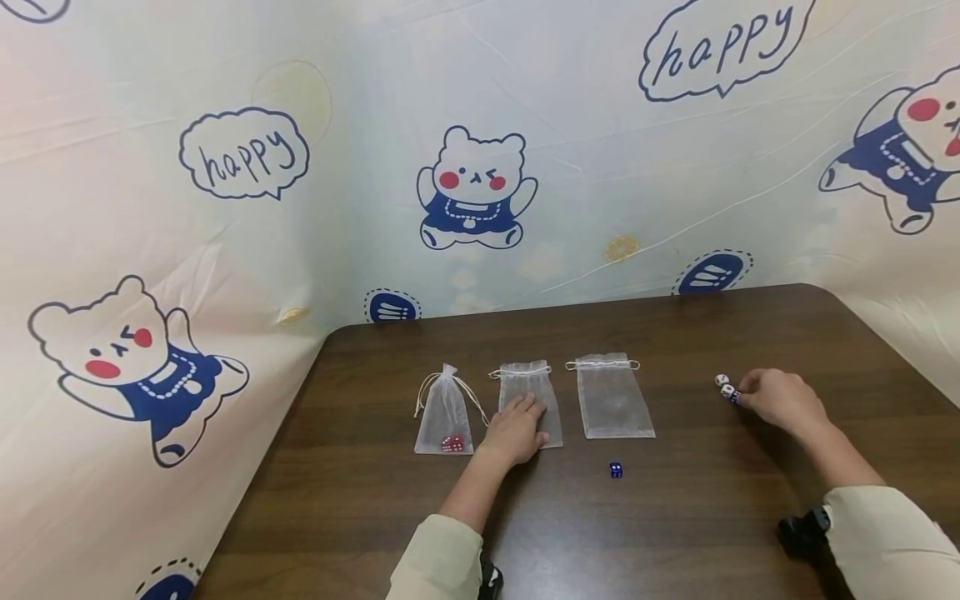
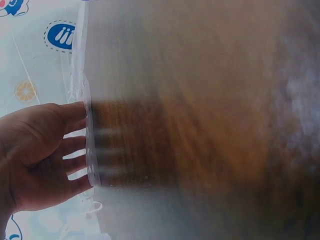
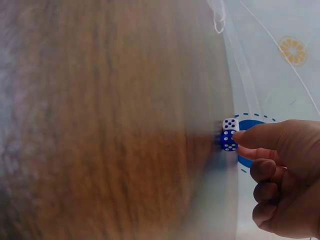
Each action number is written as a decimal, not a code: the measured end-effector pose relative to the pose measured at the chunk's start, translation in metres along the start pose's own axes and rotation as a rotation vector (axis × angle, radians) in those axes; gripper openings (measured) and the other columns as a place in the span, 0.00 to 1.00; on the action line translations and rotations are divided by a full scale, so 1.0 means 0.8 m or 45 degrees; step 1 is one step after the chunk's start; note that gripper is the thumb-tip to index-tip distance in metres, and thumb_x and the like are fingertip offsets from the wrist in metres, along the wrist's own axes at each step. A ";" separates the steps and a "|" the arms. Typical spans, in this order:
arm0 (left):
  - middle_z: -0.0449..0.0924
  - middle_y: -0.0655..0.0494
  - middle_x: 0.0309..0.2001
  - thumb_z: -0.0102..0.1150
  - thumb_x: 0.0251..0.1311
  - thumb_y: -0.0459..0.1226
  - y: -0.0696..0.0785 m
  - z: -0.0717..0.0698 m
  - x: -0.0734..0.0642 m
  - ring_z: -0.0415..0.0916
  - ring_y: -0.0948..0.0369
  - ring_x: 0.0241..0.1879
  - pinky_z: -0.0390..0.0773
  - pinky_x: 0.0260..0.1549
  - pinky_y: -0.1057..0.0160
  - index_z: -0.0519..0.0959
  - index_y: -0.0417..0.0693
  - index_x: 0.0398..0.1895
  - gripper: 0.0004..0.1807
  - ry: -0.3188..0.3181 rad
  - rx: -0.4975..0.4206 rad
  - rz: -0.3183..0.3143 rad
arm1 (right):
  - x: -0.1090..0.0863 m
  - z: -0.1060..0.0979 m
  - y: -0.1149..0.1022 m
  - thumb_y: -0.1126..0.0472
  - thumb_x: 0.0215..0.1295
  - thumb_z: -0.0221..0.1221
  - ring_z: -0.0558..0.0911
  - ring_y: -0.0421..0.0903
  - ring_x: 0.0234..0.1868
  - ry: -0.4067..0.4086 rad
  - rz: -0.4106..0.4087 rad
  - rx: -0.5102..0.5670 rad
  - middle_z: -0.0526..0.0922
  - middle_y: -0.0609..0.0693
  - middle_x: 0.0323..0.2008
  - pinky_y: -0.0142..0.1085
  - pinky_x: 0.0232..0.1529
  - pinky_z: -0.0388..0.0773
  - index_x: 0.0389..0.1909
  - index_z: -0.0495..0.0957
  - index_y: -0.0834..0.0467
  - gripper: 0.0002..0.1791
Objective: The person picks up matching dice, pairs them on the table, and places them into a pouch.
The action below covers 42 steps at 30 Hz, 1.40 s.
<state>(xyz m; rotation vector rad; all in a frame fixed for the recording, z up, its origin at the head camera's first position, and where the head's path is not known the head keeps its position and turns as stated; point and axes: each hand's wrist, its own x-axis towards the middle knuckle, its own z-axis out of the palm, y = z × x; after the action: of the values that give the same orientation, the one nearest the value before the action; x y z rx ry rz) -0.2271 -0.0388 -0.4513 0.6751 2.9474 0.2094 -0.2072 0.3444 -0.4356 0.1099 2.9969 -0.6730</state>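
"What does the head view show?"

"My right hand [image 1: 783, 406] pinches a blue die [image 1: 734, 397] at the right of the table [image 1: 570, 529], beside two white dice [image 1: 722, 381]; my left hand [image 1: 514, 433] rests on the middle bag [image 1: 519, 384], clutching nothing; red dice [image 1: 452, 443] sit in the left bag [image 1: 441, 417], its neck gathered; the right bag [image 1: 615, 404] lies flat, another blue die [image 1: 616, 470] in front of it"

"And the left wrist view?"

"Fingers slightly apart; the sheer cloth should be light, soft, easily snagged, best held by its mouth"

"The right wrist view?"

"Thumb and finger on the blue die; likely hard, light, a bit slick; I'd take opposite faces"
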 end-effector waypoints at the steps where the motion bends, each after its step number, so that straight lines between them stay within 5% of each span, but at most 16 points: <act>1: 0.62 0.49 0.65 0.57 0.60 0.44 0.000 0.000 0.000 0.57 0.53 0.65 0.65 0.55 0.47 0.69 0.49 0.62 0.27 -0.001 -0.001 -0.001 | 0.000 0.000 0.000 0.57 0.58 0.60 0.74 0.54 0.29 -0.007 0.003 0.003 0.79 0.62 0.33 0.46 0.24 0.68 0.37 0.78 0.66 0.15; 16: 0.62 0.49 0.65 0.57 0.60 0.44 0.000 -0.001 -0.001 0.57 0.52 0.65 0.65 0.55 0.46 0.69 0.48 0.62 0.27 0.002 -0.018 -0.001 | -0.001 0.009 0.001 0.60 0.59 0.58 0.72 0.50 0.25 0.020 -0.022 -0.008 0.79 0.57 0.28 0.43 0.23 0.67 0.35 0.78 0.67 0.12; 30: 0.62 0.49 0.65 0.57 0.60 0.44 0.001 0.000 0.000 0.56 0.52 0.65 0.64 0.56 0.46 0.68 0.49 0.63 0.27 -0.017 -0.027 -0.012 | -0.010 0.005 -0.005 0.59 0.59 0.58 0.74 0.52 0.26 0.066 -0.051 -0.008 0.80 0.63 0.32 0.46 0.24 0.69 0.36 0.77 0.69 0.14; 36: 0.62 0.49 0.66 0.57 0.60 0.44 0.000 0.001 0.000 0.56 0.52 0.65 0.63 0.56 0.46 0.68 0.48 0.63 0.27 -0.014 -0.030 -0.011 | -0.020 0.005 -0.027 0.61 0.56 0.61 0.74 0.49 0.25 0.171 -0.211 0.094 0.80 0.55 0.25 0.41 0.24 0.68 0.32 0.80 0.65 0.10; 42: 0.62 0.48 0.65 0.57 0.60 0.44 -0.001 0.002 0.002 0.56 0.52 0.65 0.63 0.56 0.46 0.68 0.48 0.62 0.27 -0.006 -0.035 -0.001 | -0.036 0.001 -0.066 0.61 0.58 0.61 0.63 0.42 0.19 0.167 -0.308 0.191 0.66 0.46 0.18 0.34 0.18 0.58 0.35 0.79 0.64 0.09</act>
<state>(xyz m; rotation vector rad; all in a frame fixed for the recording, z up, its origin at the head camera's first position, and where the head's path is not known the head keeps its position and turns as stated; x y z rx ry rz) -0.2285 -0.0389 -0.4528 0.6693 2.9345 0.2474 -0.1829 0.2947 -0.4116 -0.2134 3.1114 -0.9491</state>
